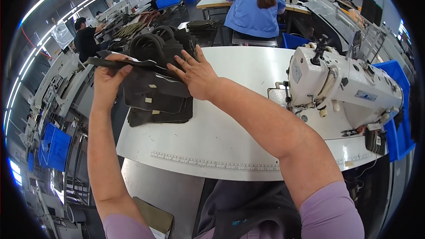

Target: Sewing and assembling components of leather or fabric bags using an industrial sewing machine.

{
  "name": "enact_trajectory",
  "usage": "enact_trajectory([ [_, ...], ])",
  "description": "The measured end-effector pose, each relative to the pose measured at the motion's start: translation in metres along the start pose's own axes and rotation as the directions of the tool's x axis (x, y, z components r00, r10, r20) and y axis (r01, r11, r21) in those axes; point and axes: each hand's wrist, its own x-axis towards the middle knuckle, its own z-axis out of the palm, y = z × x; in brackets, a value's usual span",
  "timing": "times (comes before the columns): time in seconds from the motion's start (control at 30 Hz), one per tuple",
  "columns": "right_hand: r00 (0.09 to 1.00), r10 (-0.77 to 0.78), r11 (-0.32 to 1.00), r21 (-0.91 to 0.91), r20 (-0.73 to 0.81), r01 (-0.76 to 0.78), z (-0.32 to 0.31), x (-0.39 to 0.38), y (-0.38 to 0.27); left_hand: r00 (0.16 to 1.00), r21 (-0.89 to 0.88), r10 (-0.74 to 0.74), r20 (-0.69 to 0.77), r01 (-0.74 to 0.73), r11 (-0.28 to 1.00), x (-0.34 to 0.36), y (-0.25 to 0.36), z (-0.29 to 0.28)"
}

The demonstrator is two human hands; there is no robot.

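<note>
At the far left of the table lies a stack of dark fabric panels (152, 104) with small pale yellow tags on them. My left hand (107, 79) is closed, its thumb and fingers pinching the edge of the top dark panel (141, 63), which is lifted at that side and shows some white on its underside. My right hand (199, 77) lies with its fingers spread on the right side of the pile, holding nothing. Just behind both hands, dark curved handles (146, 46) stand up from more dark pieces.
A white sewing machine (345, 84) stands on the right of the white table (230, 141), which has a printed ruler along its near edge. Blue bins (55, 146) stand at the left and behind the machine. A person in blue (252, 9) sits beyond the table.
</note>
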Motion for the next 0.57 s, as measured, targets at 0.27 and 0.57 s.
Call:
enact_trajectory([
  [0.27,0.998,-0.047,0.729,0.682,-0.038,0.06,-0.028,-0.113,-0.017,0.993,0.116,-0.119,-0.024,0.121,0.986,-0.071,0.16,0.046],
  [0.57,0.963,0.153,-0.347,0.925,0.221,-0.157,-0.106,-0.284,-0.033,0.783,-0.026,-0.371,0.499,0.442,0.897,-0.092,0.152,0.172],
])
